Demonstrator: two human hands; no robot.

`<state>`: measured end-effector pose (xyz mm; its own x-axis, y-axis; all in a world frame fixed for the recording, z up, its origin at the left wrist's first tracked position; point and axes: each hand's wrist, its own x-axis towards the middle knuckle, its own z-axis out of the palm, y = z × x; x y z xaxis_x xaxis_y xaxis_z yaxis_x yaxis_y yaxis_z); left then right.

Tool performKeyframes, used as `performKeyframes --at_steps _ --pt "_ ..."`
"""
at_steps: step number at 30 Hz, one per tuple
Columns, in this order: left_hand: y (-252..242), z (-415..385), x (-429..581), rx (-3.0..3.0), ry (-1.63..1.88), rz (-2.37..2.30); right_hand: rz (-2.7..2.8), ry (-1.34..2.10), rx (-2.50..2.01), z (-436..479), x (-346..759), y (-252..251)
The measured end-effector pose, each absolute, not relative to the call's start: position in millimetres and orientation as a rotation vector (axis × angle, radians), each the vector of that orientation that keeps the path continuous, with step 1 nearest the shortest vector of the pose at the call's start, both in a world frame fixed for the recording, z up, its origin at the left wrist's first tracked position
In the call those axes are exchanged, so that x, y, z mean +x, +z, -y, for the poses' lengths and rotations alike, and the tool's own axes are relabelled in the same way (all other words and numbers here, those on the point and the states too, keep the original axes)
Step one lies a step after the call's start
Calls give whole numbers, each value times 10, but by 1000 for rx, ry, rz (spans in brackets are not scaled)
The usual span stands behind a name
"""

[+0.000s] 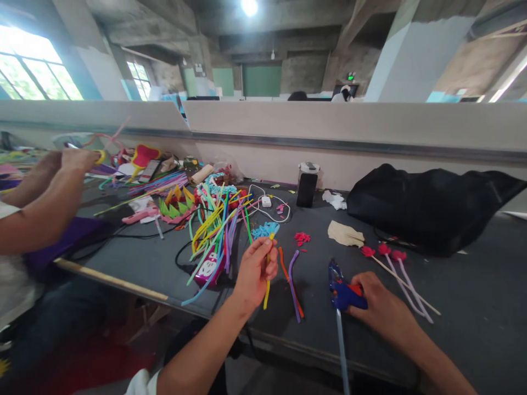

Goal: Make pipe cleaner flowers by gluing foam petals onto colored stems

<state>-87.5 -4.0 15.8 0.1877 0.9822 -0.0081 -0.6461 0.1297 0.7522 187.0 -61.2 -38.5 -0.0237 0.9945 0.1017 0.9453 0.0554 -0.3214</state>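
My left hand (257, 269) pinches a yellow pipe cleaner (267, 295) between thumb and fingers, its lower end hanging below the palm. On the right, my right hand (381, 304) is closed around the handle of a blue glue gun (348, 295) with a red trigger. A long glue stick (342, 354) sticks out of its back toward me. Between the hands lie a purple pipe cleaner (293, 285) and an orange pipe cleaner (283, 262). Behind them are small red pieces (302, 238) and a pile of light-blue pieces (263, 230).
Three red-topped flowers (385, 250) lie beyond my right hand, near a black bag (428, 208). A phone (307, 190) leans upright at the back. Colourful pipe cleaners (226, 225) heap over a purple box (209, 270). At left, another person's hands (78, 162) work.
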Motion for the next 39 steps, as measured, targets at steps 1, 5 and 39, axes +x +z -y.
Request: performKeyframes --at_steps 1,5,39 --pt "161 42 -901 699 1296 -595 2061 286 -1952 594 1920 -387" --pt "158 58 -991 678 1308 -621 2267 516 -1840 514 2115 -215" --pt "57 58 -699 609 1176 -576 2461 409 -1687 -1661 718 -31"
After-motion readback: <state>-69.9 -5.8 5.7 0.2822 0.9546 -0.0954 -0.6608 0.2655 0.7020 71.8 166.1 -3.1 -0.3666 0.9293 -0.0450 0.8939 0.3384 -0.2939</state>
